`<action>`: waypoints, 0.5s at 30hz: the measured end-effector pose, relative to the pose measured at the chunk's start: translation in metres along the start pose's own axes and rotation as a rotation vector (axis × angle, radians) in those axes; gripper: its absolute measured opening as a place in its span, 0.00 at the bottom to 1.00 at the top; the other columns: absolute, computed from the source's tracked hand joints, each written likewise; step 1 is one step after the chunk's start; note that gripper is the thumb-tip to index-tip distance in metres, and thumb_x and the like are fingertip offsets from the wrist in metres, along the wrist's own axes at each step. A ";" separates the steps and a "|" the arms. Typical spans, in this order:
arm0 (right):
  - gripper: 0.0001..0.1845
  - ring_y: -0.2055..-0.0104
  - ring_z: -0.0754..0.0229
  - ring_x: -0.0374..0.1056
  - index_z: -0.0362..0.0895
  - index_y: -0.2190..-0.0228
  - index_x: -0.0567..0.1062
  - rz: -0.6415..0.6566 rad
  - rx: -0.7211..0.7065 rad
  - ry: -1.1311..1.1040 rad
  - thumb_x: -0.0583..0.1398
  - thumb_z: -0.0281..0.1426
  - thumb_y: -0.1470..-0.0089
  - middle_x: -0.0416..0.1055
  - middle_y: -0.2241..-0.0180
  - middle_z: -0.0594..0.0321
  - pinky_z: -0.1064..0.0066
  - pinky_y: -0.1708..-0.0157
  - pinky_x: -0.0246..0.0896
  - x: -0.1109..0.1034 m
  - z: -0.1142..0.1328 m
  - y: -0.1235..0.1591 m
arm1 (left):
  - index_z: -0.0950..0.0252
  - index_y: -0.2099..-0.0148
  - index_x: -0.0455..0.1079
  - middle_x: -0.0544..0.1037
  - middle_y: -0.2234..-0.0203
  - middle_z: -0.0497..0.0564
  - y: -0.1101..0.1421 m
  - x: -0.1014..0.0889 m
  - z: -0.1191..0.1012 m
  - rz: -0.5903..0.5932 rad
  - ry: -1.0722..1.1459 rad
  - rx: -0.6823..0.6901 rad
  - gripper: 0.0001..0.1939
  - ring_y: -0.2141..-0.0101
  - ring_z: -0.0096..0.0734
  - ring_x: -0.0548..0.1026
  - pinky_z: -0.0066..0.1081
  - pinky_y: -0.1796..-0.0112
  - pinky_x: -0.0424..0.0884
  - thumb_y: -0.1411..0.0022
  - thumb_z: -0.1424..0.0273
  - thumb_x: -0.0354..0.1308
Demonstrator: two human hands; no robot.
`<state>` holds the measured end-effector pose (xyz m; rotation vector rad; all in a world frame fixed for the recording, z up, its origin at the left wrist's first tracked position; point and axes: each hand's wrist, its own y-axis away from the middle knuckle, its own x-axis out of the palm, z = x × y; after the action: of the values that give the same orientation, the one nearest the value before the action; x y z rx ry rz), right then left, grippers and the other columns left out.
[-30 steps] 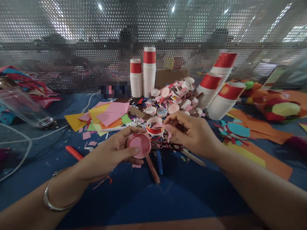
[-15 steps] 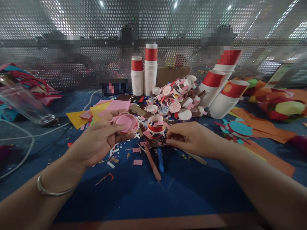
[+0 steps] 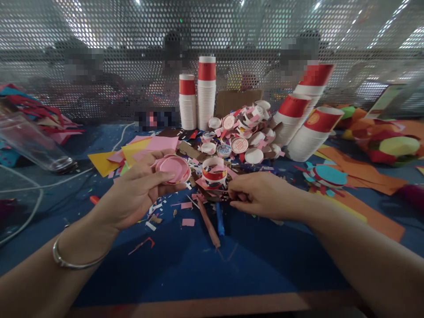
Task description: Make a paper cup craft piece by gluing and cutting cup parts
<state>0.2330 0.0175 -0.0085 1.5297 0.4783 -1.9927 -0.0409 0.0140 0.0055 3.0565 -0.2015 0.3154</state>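
Observation:
My left hand (image 3: 132,187) grips a round cut-off paper cup base (image 3: 176,168) with pink paper on its face, thumb across the front and fingers behind. Just right of it, a red and white paper cup ring (image 3: 214,176) sits on the scraps, with bits of paper inside it. My right hand (image 3: 260,194) is beside that ring, low over the scraps. Its fingers are curled together, and whatever they may pinch is hidden. Below the ring lie a reddish-brown stick (image 3: 208,223) and a blue stick (image 3: 220,220).
A heap of cut cup bases (image 3: 240,145) lies behind the ring. Stacked paper cups stand at the back (image 3: 207,101) and lean at right (image 3: 309,134). Coloured paper (image 3: 132,150) lies at left, a turquoise paper-covered piece (image 3: 329,176) at right. A clear bottle (image 3: 36,143) and white cable (image 3: 39,207) are far left.
The view has tilted slightly, shifting everything a little. My right hand has drawn slightly towards me, its fingers more curled. The left hand keeps the pink cup base in place.

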 end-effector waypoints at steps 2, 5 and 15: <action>0.02 0.71 0.64 0.63 0.42 0.69 0.74 0.006 0.003 0.010 0.61 0.27 0.43 0.71 0.71 0.66 0.71 0.70 0.49 -0.001 0.002 0.001 | 0.65 0.46 0.73 0.82 0.60 0.53 0.000 0.001 0.000 0.027 -0.021 -0.005 0.22 0.66 0.32 0.80 0.30 0.63 0.83 0.42 0.79 0.68; 0.02 0.71 0.63 0.63 0.43 0.70 0.74 0.012 0.011 0.030 0.61 0.27 0.45 0.71 0.71 0.65 0.71 0.71 0.49 -0.003 0.004 0.003 | 0.63 0.44 0.72 0.82 0.59 0.52 0.001 0.002 0.000 0.047 -0.046 -0.012 0.23 0.64 0.33 0.80 0.30 0.63 0.83 0.41 0.78 0.68; 0.10 0.69 0.60 0.68 0.43 0.66 0.76 -0.058 0.076 0.007 0.59 0.36 0.37 0.76 0.68 0.61 0.70 0.69 0.53 -0.016 -0.003 0.011 | 0.60 0.40 0.67 0.81 0.53 0.53 0.006 0.006 0.013 0.174 -0.050 -0.115 0.26 0.62 0.34 0.81 0.35 0.59 0.83 0.38 0.75 0.67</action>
<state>0.2450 0.0139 0.0067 1.5857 0.4592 -2.0717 -0.0337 0.0059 -0.0061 2.9402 -0.4731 0.2272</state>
